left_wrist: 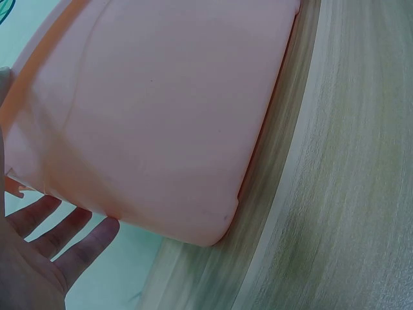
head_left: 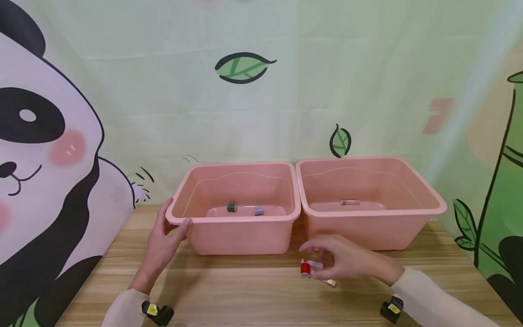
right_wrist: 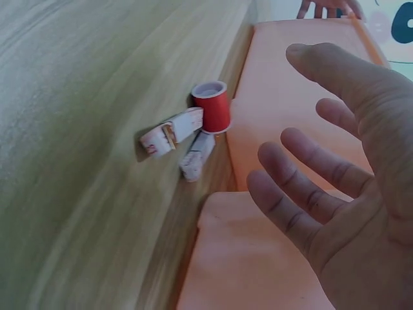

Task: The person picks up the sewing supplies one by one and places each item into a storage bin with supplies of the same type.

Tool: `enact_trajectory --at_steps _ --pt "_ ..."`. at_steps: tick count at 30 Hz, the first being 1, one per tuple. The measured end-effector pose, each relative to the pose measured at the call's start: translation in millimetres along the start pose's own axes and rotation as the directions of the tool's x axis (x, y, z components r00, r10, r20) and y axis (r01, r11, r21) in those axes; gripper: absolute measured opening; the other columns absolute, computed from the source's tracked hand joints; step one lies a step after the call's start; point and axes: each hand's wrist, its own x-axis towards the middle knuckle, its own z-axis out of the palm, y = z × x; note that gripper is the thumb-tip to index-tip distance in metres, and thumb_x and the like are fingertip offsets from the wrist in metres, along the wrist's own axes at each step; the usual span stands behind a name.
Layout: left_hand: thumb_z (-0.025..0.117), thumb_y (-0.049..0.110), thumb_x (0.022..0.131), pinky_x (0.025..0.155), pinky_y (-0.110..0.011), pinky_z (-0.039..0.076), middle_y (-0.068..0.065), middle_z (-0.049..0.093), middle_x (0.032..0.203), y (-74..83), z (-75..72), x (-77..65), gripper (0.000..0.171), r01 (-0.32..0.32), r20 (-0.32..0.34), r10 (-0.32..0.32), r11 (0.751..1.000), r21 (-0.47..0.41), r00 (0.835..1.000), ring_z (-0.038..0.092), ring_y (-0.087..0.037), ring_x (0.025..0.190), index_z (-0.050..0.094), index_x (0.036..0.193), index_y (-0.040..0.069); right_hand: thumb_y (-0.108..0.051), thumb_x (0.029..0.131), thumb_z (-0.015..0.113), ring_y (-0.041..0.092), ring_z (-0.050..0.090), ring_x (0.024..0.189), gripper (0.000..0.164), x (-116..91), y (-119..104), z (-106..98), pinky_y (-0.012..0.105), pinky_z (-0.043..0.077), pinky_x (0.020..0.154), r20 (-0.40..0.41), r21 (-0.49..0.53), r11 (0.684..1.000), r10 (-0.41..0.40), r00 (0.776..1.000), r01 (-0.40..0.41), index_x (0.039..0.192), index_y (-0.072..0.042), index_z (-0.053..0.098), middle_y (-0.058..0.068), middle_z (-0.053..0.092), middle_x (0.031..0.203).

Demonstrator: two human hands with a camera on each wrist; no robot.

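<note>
In the head view my left hand (head_left: 163,240) holds the front left corner of the left pink plastic bin (head_left: 241,238), thumb at the rim and fingers along its outer side. Inside that bin lie a green thread spool (head_left: 232,208) and a pale blue spool (head_left: 259,210). My right hand (right_wrist: 342,168), holding nothing, hovers beside a red thread spool (right_wrist: 213,106) standing on the table. Two pale patterned clothespins (right_wrist: 173,131) lie against that spool. The right pink bin (head_left: 359,229) contains a similar small clothespin (head_left: 349,202).
Both bins stand side by side on a wood-grain table (head_left: 229,295), their rims nearly touching. Behind them hangs a pale green cloth (head_left: 261,122) printed with a panda and leaves.
</note>
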Motion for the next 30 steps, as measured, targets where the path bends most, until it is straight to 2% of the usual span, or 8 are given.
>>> enact_trajectory --at_steps 7,13,19,24,30 --pt "0.067 0.045 0.099 0.084 -0.031 0.061 -0.01 0.038 0.16 -0.4 0.0 -0.1 0.084 -0.005 -0.006 0.005 1.0 0.003 1.0 0.053 -0.032 0.125 0.016 0.165 0.035 -0.024 0.085 0.086 0.016 0.063 0.085 0.049 5 7 11 0.027 0.057 0.075 0.014 -0.055 0.999 0.004 1.0 -0.003 0.129 -0.018 0.066 0.0 0.067 0.107" --pt "0.067 0.046 0.099 0.088 -0.041 0.06 -0.01 0.038 0.16 -0.1 -0.2 0.7 0.084 -0.006 -0.004 0.006 1.0 -0.001 1.0 0.053 -0.032 0.125 0.016 0.165 0.034 -0.028 0.083 0.087 0.012 0.058 0.082 0.048 7 12 22 0.021 0.05 0.069 0.027 -0.131 0.99 0.053 0.998 -0.049 0.127 -0.017 0.069 -0.002 0.061 0.1" --pt "0.067 0.047 0.099 0.09 -0.044 0.06 -0.011 0.038 0.16 1.5 -0.6 -0.1 0.084 -0.001 -0.002 0.001 1.0 0.001 1.0 0.052 -0.033 0.125 0.016 0.165 0.034 -0.031 0.082 0.087 0.007 0.055 0.079 0.045 9 13 28 0.021 0.047 0.067 0.025 -0.24 0.967 0.099 0.995 -0.09 0.123 -0.02 0.072 -0.005 0.058 0.096" --pt "0.067 0.046 0.099 0.09 -0.044 0.06 -0.01 0.038 0.16 2.0 -0.4 -0.7 0.084 0.004 0.001 -0.004 1.0 -0.006 1.0 0.052 -0.032 0.126 0.015 0.165 0.035 -0.031 0.08 0.087 0.004 0.05 0.08 0.041 11 11 31 0.023 0.046 0.069 0.005 -0.304 0.949 0.087 0.996 -0.081 0.117 -0.021 0.074 -0.01 0.057 0.095" --pt "0.067 0.045 0.099 0.09 -0.044 0.06 -0.011 0.038 0.16 1.9 -0.1 0.1 0.084 0.002 0.0 -0.002 1.0 -0.012 1.0 0.052 -0.032 0.126 0.016 0.165 0.035 -0.031 0.082 0.086 0.003 0.05 0.08 0.034 10 12 33 0.023 0.046 0.07 -0.006 -0.313 0.946 0.081 0.997 -0.079 0.113 -0.022 0.074 -0.012 0.058 0.094"
